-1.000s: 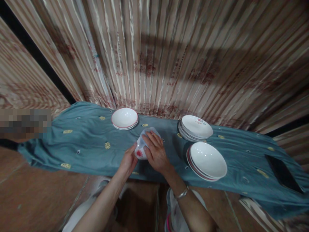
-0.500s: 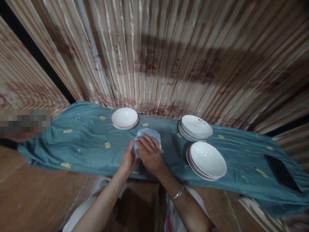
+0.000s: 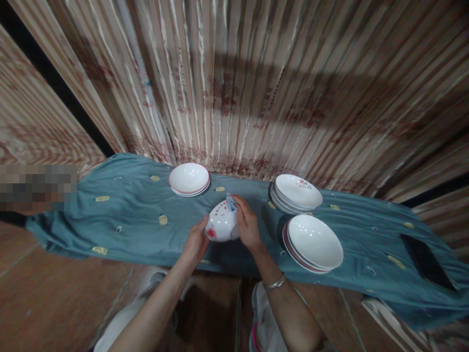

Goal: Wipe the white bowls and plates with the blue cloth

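A white bowl with a red flower and red lettering is held tilted above the cloth-covered table, its outer side toward me. My left hand grips the bowl's left edge. On the other side, my right hand is closed on a light blue cloth pressed to the bowl's upper right rim. A small stack of red-rimmed bowls stands behind and to the left. Off to the right are a stack of plates with a flower pattern and a stack of white bowls.
A blue-green patterned tablecloth covers the long narrow table. A black phone lies at its right end. Striped curtains hang right behind, and dark poles slant at either side.
The bowl has turned so its decorated outside faces me. My right hand has moved right with the cloth, from spread over the bowl to its right rim. My left hand stays on the left.
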A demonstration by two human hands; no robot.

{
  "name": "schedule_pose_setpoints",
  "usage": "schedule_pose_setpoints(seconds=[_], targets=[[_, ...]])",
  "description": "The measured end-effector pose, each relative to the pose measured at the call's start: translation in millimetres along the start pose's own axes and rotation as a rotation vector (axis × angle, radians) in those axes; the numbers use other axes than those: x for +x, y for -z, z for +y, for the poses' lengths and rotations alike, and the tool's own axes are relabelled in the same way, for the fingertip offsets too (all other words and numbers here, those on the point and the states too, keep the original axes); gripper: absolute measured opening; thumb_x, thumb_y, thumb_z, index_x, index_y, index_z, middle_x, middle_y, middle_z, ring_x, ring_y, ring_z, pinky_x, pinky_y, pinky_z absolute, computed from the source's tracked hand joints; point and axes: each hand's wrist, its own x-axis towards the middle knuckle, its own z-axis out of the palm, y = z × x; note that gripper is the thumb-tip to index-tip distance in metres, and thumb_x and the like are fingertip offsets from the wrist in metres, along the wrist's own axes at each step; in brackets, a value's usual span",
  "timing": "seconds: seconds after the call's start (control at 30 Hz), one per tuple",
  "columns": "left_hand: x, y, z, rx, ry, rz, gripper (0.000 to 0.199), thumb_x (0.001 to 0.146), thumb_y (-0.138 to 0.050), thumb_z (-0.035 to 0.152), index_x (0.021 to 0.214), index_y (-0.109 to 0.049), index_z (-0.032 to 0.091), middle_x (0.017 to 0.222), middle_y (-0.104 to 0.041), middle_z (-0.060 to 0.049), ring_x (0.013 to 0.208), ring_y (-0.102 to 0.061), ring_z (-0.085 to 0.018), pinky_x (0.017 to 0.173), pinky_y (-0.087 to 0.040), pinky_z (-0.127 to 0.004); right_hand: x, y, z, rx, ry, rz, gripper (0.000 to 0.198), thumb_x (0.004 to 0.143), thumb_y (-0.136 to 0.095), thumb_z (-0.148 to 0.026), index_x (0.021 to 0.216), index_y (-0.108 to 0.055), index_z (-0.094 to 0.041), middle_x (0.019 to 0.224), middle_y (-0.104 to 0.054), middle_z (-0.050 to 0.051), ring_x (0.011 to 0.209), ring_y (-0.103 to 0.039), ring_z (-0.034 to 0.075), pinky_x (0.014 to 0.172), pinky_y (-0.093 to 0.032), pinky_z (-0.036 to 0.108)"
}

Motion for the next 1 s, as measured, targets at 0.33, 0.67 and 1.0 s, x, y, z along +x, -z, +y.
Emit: schedule_pose_setpoints(seconds=[0.33, 0.67, 1.0], targets=[[4, 6, -2, 0.001, -0.023, 0.027, 0.016, 0.077, -0.069, 0.026, 0.074, -0.073, 0.01, 0.072, -0.075, -0.009, 0.075, -0.072, -0.022, 0.081, -0.057, -0.033, 0, -11, 37, 0.341, -0.393, 0.192, 0.046, 0.086, -0.049, -0.047, 0.116, -0.065, -0.017, 0.122, -0.067, 0.009, 0.115, -0.059, 0.022, 0.107, -0.039, 0.038], [5, 10, 6, 0.034, -0.003, 0.027, 0.021, 0.084, -0.062, 0.024, 0.091, -0.072, 0.007, 0.083, -0.076, -0.013, 0.096, -0.07, -0.027, 0.089, -0.054, -0.036, -3, -20, 44, 0.367, -0.56, 0.208, 0.043, 0.083, -0.051, -0.046, 0.11, -0.07, -0.018, 0.12, -0.068, 0.006, 0.118, -0.058, 0.022, 0.107, -0.039, 0.038], [15, 21, 11, -0.169, 0.138, 0.171, 0.034, 0.092, -0.047, 0.021, 0.122, -0.06, 0.009, 0.099, -0.075, -0.012, 0.093, -0.07, -0.024, 0.085, -0.056, -0.035, -30, -48, 55, 0.151, -0.443, 0.129, 0.057, 0.092, -0.04, -0.054, 0.128, -0.058, -0.014, 0.131, -0.06, 0.012, 0.124, -0.055, 0.022, 0.109, -0.039, 0.042]])
